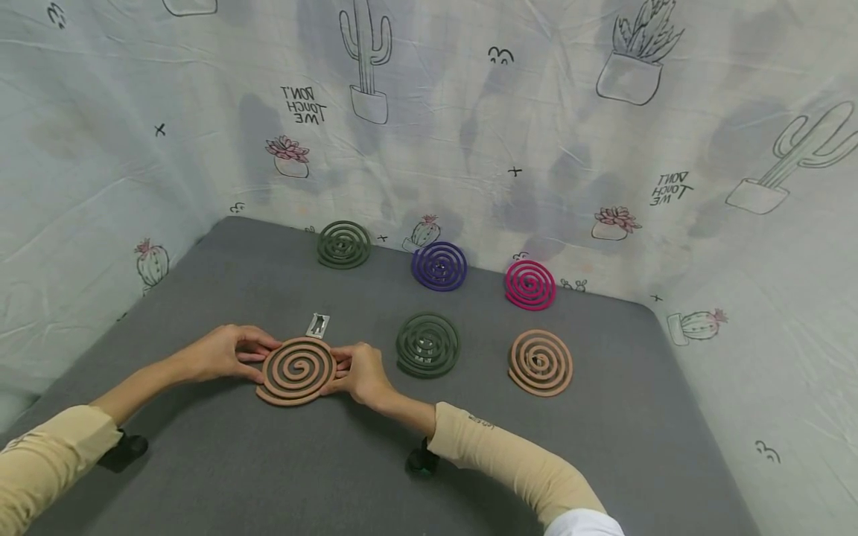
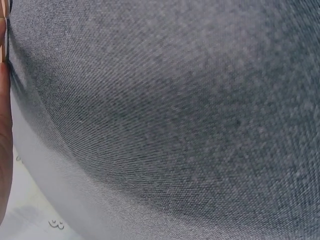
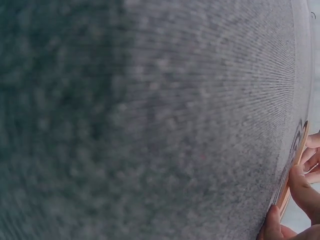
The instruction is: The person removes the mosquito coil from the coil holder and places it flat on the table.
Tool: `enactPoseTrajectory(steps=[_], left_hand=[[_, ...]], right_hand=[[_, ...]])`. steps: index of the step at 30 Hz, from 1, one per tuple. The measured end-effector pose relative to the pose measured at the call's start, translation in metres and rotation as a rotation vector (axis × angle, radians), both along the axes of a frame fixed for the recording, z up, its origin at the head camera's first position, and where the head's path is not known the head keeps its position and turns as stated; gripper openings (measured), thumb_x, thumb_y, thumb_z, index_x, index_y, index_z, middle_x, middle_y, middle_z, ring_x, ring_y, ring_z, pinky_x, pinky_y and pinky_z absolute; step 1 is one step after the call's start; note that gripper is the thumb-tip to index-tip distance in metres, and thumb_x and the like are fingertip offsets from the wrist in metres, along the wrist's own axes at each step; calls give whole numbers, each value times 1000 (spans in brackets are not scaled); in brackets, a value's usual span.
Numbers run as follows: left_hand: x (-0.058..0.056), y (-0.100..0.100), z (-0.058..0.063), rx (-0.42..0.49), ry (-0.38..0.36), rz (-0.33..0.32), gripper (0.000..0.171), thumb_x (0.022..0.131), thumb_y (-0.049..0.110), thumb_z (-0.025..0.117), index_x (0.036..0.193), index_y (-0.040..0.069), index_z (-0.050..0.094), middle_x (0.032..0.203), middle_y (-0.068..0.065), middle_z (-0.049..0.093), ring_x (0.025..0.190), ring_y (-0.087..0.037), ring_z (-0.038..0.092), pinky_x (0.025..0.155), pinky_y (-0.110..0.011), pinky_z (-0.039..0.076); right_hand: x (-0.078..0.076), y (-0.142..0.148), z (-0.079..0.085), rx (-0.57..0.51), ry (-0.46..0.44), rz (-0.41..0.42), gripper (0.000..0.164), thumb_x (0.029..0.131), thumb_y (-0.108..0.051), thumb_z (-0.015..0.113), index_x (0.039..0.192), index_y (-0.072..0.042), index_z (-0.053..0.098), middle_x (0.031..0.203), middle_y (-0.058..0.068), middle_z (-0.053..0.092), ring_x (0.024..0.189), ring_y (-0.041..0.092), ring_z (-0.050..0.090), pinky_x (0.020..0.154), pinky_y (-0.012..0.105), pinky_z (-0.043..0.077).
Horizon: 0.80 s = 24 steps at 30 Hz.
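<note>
A tan mosquito coil (image 1: pixel 299 365) is held between both hands in the head view, its spiral face turned up. My left hand (image 1: pixel 221 353) pinches its left rim, thumb nearer me and fingers on the far side. On the opposite rim my right hand (image 1: pixel 365 374) grips with thumb and fingers. Just beyond the coil lies a small metal coil stand (image 1: pixel 318 325). Only a sliver of the left hand (image 2: pixel 4 135) shows at the left wrist view's edge. In the right wrist view the coil (image 3: pixel 295 160) appears edge-on, with fingers of both hands around it.
Green coils (image 1: pixel 344 245) (image 1: pixel 427 345), a purple coil (image 1: pixel 439 266), a pink coil (image 1: pixel 530 285) and another tan coil (image 1: pixel 540 362) lie on the grey table (image 1: pixel 268 469), with metal bits showing through several. Printed cloth (image 1: pixel 436 134) hangs behind.
</note>
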<state>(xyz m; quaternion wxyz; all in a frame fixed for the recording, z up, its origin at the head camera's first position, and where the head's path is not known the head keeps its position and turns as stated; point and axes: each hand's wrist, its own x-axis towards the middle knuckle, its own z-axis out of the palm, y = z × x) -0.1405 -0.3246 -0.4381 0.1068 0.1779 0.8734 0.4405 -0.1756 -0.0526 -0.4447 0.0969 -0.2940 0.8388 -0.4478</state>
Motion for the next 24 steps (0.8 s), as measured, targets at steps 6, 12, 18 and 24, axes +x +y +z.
enactPoseTrajectory(steps=[6,12,18,24], left_hand=[[-1,-2,-2,-18,38,-14,57,71,15,84,119,-8,62,116,-22,59,101,-9,62,84,-24,54],[-2,-2,-2,-31,51,-10,57,70,15,85,118,-7,63,115,-21,60,100,-5,61,82,-23,55],[-3,-2,-3,-42,53,-11,56,70,16,85,117,-6,63,116,-20,60,101,-7,61,83,-22,54],[-4,-2,-5,-87,78,-1,57,69,20,86,116,-2,65,113,-15,62,100,-5,60,83,-20,54]], right_hand=[[-1,-2,2,8,-23,-6,56,61,-5,90,113,3,70,96,10,73,74,11,69,61,7,49],[-1,-2,2,17,-34,-4,57,61,-6,90,114,2,69,97,10,73,75,11,69,61,7,49],[-3,-1,1,27,-2,13,57,61,-6,90,114,3,69,98,11,72,77,13,69,62,7,49],[-4,-2,1,63,19,35,56,62,-8,90,113,1,70,99,9,73,75,11,69,62,6,48]])
